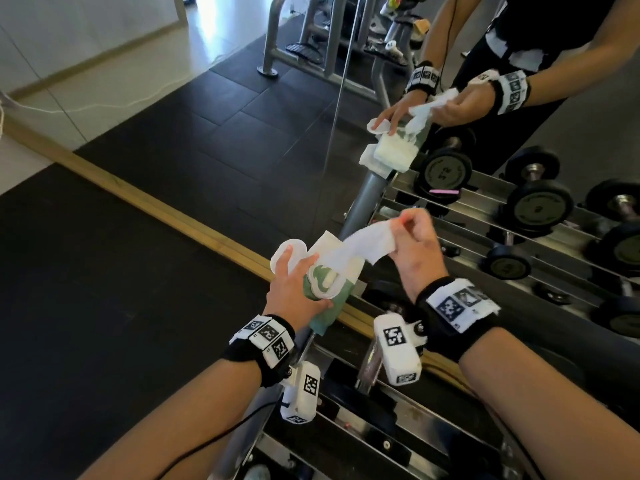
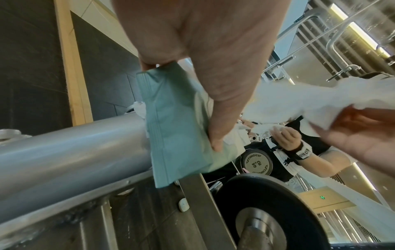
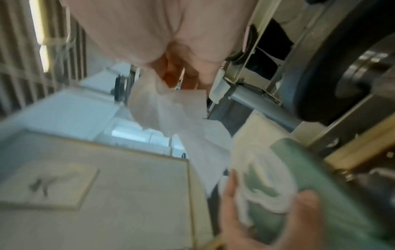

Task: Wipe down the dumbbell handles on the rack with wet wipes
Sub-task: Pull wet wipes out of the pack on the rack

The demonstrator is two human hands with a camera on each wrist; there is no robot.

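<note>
A green wet-wipe pack [image 1: 329, 289] [image 2: 177, 125] [image 3: 320, 191] rests on the end of the grey rack tube [image 1: 363, 206] [image 2: 70, 145]. My left hand [image 1: 294, 282] [image 2: 213, 71] grips the pack, its white flap [image 1: 289, 252] folded open. My right hand [image 1: 414, 237] [image 3: 175, 71] pinches a white wipe [image 1: 360, 245] [image 2: 299, 101] [image 3: 171, 111] that stretches from the pack's opening up to the right. Dumbbells lie on the rack: one black weight end [image 2: 267, 213] [image 3: 333, 81] is close below the hands, and the rest of that dumbbell is hidden.
A wall mirror behind the rack [image 1: 398, 393] repeats my hands, the pack and several dumbbells [image 1: 540, 206]. A wooden strip [image 1: 138, 195] runs along the mirror's base. Black rubber flooring [image 1: 104, 306] lies to the left. A cable hangs from my left wrist camera [image 1: 299, 393].
</note>
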